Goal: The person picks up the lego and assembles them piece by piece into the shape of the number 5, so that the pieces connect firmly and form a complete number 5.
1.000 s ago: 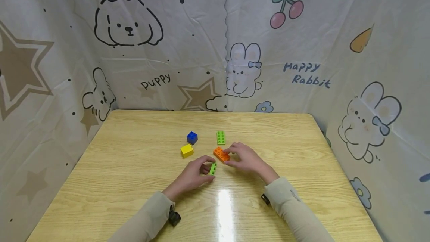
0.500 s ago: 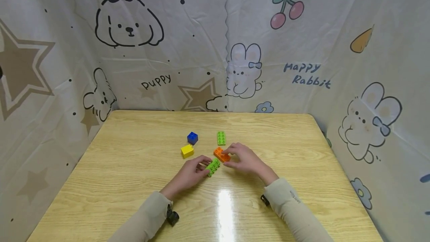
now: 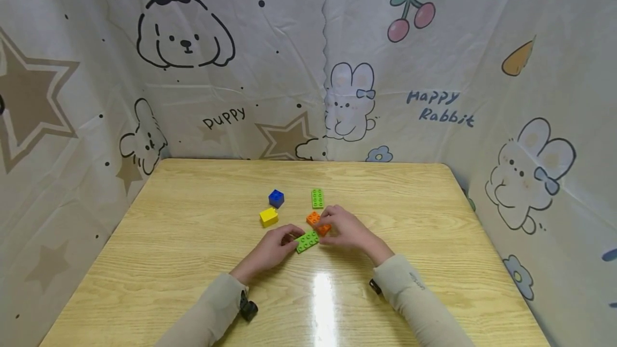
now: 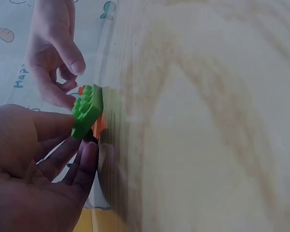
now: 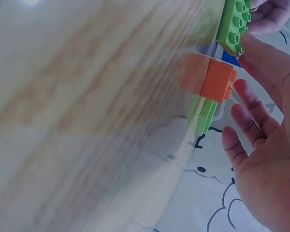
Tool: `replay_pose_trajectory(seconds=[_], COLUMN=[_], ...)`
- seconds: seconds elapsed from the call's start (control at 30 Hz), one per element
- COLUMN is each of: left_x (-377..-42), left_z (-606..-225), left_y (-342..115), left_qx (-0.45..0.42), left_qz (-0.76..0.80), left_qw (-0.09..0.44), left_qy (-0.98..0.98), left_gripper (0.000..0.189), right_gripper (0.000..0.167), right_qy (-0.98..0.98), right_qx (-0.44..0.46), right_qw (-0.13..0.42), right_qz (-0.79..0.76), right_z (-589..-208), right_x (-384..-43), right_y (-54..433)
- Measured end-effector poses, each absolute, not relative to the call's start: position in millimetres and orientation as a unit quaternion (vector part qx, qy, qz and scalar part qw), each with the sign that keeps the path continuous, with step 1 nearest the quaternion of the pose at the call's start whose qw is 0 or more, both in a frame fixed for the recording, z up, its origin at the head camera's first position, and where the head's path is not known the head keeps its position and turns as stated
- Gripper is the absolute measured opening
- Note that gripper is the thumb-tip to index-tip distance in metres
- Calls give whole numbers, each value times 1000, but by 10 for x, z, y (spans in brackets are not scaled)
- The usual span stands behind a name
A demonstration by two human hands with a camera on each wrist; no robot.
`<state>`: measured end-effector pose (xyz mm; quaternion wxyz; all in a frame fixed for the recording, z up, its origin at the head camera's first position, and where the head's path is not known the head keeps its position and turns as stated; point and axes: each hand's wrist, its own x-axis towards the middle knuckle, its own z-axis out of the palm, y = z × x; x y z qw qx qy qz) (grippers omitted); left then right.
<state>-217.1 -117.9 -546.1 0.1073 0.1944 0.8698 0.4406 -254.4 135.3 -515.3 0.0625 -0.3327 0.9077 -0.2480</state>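
Observation:
My left hand [image 3: 272, 249] pinches a green toy building brick [image 3: 307, 241] by its left end, studs facing up toward the head camera. In the left wrist view the thumb lies on the studded side of this green brick [image 4: 88, 110]. My right hand [image 3: 348, 231] hovers at the brick's right end, fingers loosely bent and apart. Its thumb is close to the green brick in the right wrist view; whether they touch I cannot tell. Partly behind the right fingers, an orange brick [image 3: 314, 219] rests on the table; the right wrist view shows that orange brick [image 5: 217, 79] apart from the palm.
Beyond the orange brick lies a second green brick [image 3: 317, 198], flat on the wooden table [image 3: 202, 191]. A yellow brick [image 3: 268, 217] and a blue brick [image 3: 276, 198] sit to the left. Printed cloth [image 3: 284, 84] hangs behind the table and along both sides.
The green brick in my left hand has turned from edge-on to studs up and lengthwise toward the right. My right hand has moved slightly left, toward its end.

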Motion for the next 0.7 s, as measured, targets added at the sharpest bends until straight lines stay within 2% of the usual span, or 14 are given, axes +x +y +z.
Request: replay_pose_trajectory(seconds=[0.37, 0.6, 0.7], left_x=[-2192, -2175, -2177], left_z=[-5489, -5452, -5449], left_y=[-1165, -1167, -1168], left_qx=[204, 207, 212], left_qz=[446, 442, 439], left_qw=[110, 119, 118], left_qy=[864, 865, 865], left_gripper=[26, 42, 43], right_gripper=[25, 27, 27], right_qy=[908, 909, 909], right_qx=[-329, -325, -329], right_qw=[59, 61, 61], right_qz=[-253, -252, -248], right_z=[-5195, -5234, -5239], right_x=[-2553, -2569, -2573], right_y=[1336, 1336, 1326])
